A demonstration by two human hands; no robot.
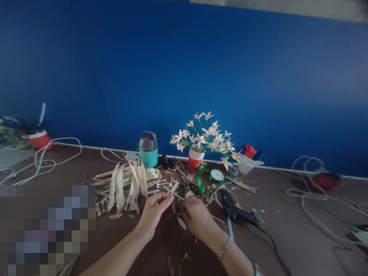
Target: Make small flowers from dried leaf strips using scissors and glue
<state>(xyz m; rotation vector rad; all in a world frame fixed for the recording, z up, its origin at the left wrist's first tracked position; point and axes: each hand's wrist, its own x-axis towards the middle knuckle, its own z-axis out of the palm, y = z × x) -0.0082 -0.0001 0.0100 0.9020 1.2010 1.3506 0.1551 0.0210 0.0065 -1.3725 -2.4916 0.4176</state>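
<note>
My left hand (155, 212) pinches the base of a small pale flower (173, 188) made of dried husk strips. Beside it, my right hand (198, 220) is closed around a thin wooden stick (217, 219), which runs from the flower out past the palm. Some of the right fingers are hidden under the hand. Just beyond the hands lie black-handled scissors (186, 186) among husk scraps. To the right a black glue gun (237, 211) rests on its side with a clear glue stick in it. Left of my hands is a pile of dried corn husks (122, 188).
Behind the hands stand a turquoise container with a grey lid (148, 150), red paper cups (196, 158) full of husk flowers, and a roll of green ribbon (216, 175). White cables (303, 195) and the glue gun's black cord cross the right side. A blue wall (184, 76) closes off the back.
</note>
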